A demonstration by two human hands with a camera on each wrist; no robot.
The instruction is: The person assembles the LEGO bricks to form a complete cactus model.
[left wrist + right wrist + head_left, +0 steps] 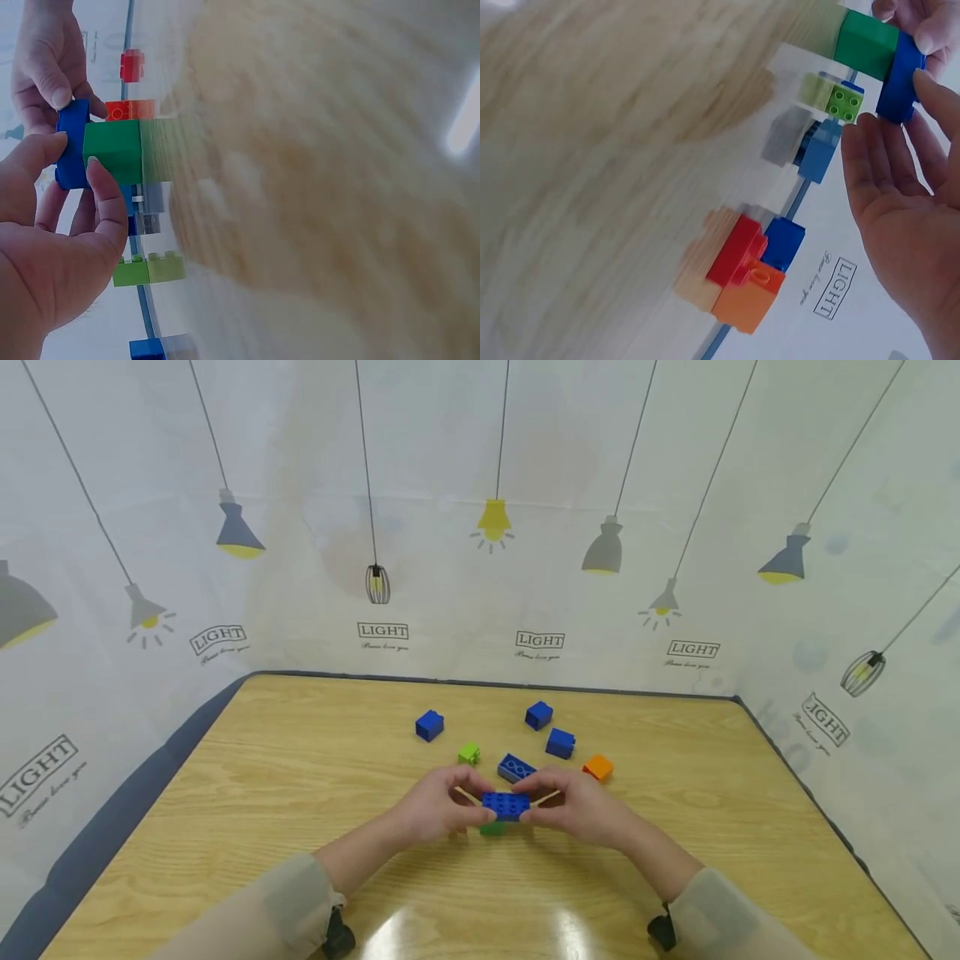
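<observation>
A blue toy building brick (506,806) with studs up sits on top of a green brick (112,152), whose lower part rests on the table. My left hand (435,803) pinches the left end of the blue brick between thumb and fingers. At the other end, my right hand (577,807) grips it the same way. In the left wrist view, one left fingertip also lies against the green brick. From the head view, most of the green brick is hidden under the blue one.
Just beyond my hands lie a long blue brick (515,767), a light green brick (468,753) and an orange brick (598,767). Several blue bricks (430,725) stand farther back. A red brick (736,251) shows beside the orange one. A printed curtain (450,635) borders the wooden table (262,777).
</observation>
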